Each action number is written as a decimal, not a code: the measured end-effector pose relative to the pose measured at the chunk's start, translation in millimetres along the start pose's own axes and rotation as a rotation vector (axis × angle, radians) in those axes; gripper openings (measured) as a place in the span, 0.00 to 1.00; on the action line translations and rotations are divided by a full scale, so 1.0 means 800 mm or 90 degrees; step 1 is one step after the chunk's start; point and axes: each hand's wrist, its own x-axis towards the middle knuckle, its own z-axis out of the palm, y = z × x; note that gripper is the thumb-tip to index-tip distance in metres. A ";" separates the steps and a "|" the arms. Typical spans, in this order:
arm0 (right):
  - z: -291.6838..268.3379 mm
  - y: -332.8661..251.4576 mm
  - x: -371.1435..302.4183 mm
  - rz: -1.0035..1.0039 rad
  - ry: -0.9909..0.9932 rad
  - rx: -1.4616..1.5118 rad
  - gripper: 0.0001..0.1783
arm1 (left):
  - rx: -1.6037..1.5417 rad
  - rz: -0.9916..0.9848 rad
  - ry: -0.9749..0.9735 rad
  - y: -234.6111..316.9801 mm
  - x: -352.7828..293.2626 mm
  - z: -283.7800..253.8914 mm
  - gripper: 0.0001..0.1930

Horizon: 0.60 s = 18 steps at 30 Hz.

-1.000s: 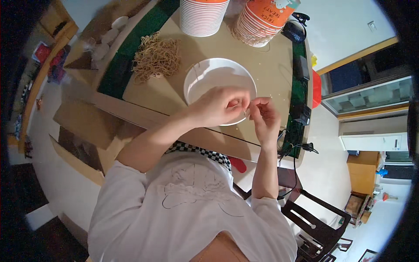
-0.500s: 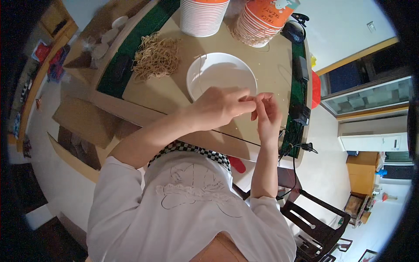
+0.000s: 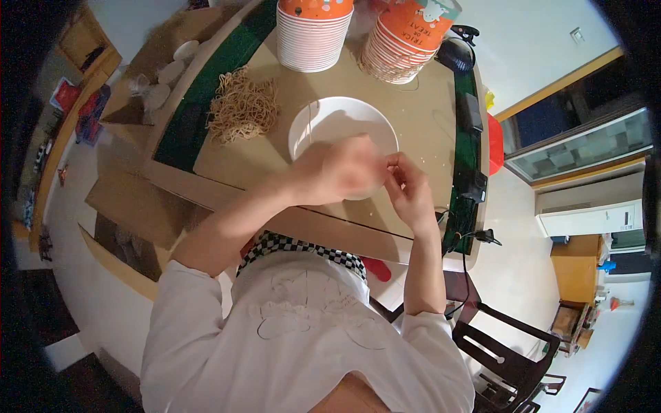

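Observation:
My left hand is blurred by motion and hangs curled over the near rim of a white plate. My right hand sits just to its right, fingertips bent in toward the left hand and nearly touching it. Whatever is pinched between them is too small and blurred to make out. The plate looks bare and lies on a tan cardboard sheet that covers the table. A loose heap of thin tan noodles lies to the left of the plate.
Two stacks of orange-and-white paper bowls stand behind the plate. Black devices with cables line the table's right edge, beside a red object. Small white cups sit far left. A dark chair stands lower right.
Both hands have moved forward together, from just short of the plate to over its near rim. The left hand is now blurred.

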 end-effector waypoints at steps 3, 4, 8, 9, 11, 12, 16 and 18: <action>0.002 0.003 0.002 0.003 -0.013 0.023 0.03 | 0.196 0.009 -0.014 -0.003 -0.002 -0.003 0.07; 0.002 0.001 0.003 0.003 -0.014 0.023 0.03 | 0.204 0.016 -0.023 -0.002 -0.002 -0.002 0.05; 0.006 -0.005 0.006 0.030 -0.010 0.070 0.03 | 0.289 0.034 -0.049 0.001 0.004 0.003 0.03; 0.006 -0.005 0.007 0.042 -0.001 0.089 0.03 | 0.289 0.033 -0.047 0.004 0.007 0.004 0.03; 0.008 0.003 0.005 0.014 0.009 0.085 0.03 | 0.406 0.071 -0.058 0.011 0.012 0.006 0.02; 0.008 0.006 0.005 -0.015 0.019 0.081 0.04 | 0.405 0.072 -0.057 0.010 0.013 0.009 0.02; 0.010 0.005 -0.001 0.035 0.047 0.111 0.04 | 0.227 -0.004 -0.039 0.008 0.012 0.013 0.02; 0.013 0.002 -0.004 0.037 0.062 0.187 0.03 | 0.037 -0.088 -0.011 0.007 0.010 0.010 0.05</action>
